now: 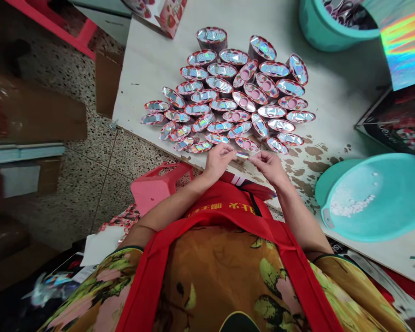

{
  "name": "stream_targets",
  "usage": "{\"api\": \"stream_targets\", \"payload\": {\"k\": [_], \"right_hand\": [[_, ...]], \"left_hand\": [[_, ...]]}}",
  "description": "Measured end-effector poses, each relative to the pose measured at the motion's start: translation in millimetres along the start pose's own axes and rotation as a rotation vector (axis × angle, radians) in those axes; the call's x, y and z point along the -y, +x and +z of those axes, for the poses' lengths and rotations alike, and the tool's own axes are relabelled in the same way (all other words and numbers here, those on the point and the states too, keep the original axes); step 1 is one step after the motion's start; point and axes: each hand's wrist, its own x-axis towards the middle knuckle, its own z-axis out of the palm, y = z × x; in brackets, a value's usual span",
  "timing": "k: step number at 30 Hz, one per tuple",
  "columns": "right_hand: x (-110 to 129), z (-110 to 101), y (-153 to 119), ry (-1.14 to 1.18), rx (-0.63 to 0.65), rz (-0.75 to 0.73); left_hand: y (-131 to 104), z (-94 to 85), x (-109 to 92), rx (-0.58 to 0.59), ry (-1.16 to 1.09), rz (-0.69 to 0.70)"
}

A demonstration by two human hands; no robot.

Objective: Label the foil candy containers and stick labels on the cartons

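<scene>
White tabletop (332, 99), worn and stained brown near its front edge, is carrying the work we are inspecting, with speckled flooring showing beyond its left side. We are seeing both hands meeting just above the near edge: the left hand (218, 159) and the right hand (269, 164) are each pinching one end of a small foil piece (242, 155), which is hanging between the fingertips, close to but apart from the cups. Both hands are closed in a fingertip grip on that piece; neither is resting on the table. Directly ahead, a cluster of shallow foil cups (228, 99) is lying in overlapping rows, some showing pink inner discs, others only the reflective lining. We are judging that the step in hand is the shaping or assembling of one more piece to join that cluster, though the piece is too small for us to be telling its exact form. The next move, as we are reading it, is calling for a steady two-handed pinch and a placing at the cluster's near row, where space is tight and neighbouring cups could be knocked. To the right a teal basin (376, 198) is holding a scatter of small white bits; a teal bucket (314, 27) is standing at the far edge beside a holographic sheet (406, 41). A pink stool (155, 184) is sitting on the floor at the left.
</scene>
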Motion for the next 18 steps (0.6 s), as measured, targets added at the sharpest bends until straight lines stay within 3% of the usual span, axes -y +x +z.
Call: {"api": "stream_targets", "payload": {"k": [4, 7, 13, 16, 18], "right_hand": [[0, -7, 15, -0.201, -0.171, 0.032], [4, -6, 26, -0.391, -0.246, 0.045], [11, -7, 41, -0.751, -0.355, 0.072], [11, -12, 26, -0.733, -0.376, 0.027], [8, -11, 7, -0.641, -0.304, -0.086]], "left_hand": [[21, 10.9, 2, -0.159, 0.480, 0.231], [33, 20.6, 4, -0.225, 0.722, 0.290], [51, 25.1, 10, -0.293, 0.784, 0.305], [49, 12.3, 5, -0.223, 0.758, 0.313], [36, -1.7, 2, -0.080, 0.748, 0.399]]}}
